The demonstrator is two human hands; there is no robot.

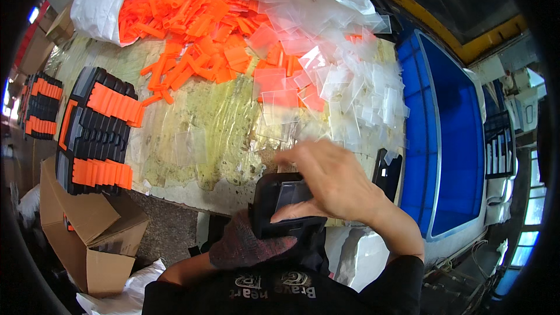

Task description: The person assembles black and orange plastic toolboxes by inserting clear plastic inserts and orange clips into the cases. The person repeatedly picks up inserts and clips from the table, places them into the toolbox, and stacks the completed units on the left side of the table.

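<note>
A black plastic case part (267,192) with a clear window-like piece (291,193) in it lies close to the front of my body, at the table's near edge. My gloved left hand (251,243) grips it from below and the left side. Over its right half is my bare right hand (334,183), thumb on the clear piece and fingers blurred; whether it grips anything cannot be told. Beyond my hands lie a heap of clear plastic sheets (341,83) and a pile of orange plastic pieces (188,17). One clear sheet (191,147) lies apart on the table.
Stacked black cases with orange clips (94,135) stand at the table's left edge, above an open cardboard box (109,267). On the right are a blue plastic crate (418,140) and a black part (387,175). White sacks (98,4) lie at the far side.
</note>
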